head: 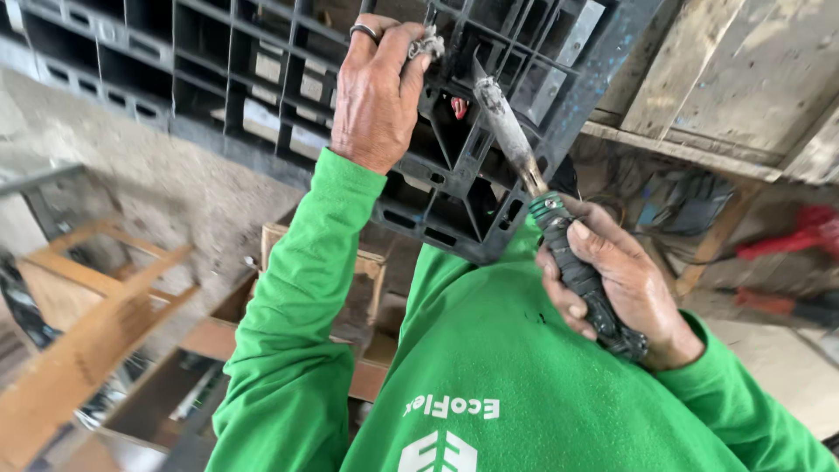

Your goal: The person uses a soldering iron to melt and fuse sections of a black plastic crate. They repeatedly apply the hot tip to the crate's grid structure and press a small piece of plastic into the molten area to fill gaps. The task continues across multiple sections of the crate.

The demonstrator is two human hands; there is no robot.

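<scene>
Right hand (616, 293): my fist is clenched round the black handle of the iron (559, 232), a soldering-type tool with a green collar. Its grey, crusted shaft runs up and left, and the tip sits at a rib of the pallet (454, 188). Wrist bent, sleeve low at right.

Left hand (377, 87): raised, back toward me, a ring on one finger. Thumb and fingers pinch a small grey strip (426, 44) against the pallet's grid, just left of the iron's tip. Forearm rises steeply from the lower left in a green sleeve.

Handling note, as I judge it: keep the tip on the rib beside the strip, hold the strip firm, and keep my fingertips clear of the hot shaft.

Pallet: black plastic, tilted overhead, filling the top of the scene.

Surroundings: wooden frame (87, 332) near left, blurred; wooden box (367, 271) beneath the pallet; planks (725, 79) far right; red tool (800, 232) at right edge.
</scene>
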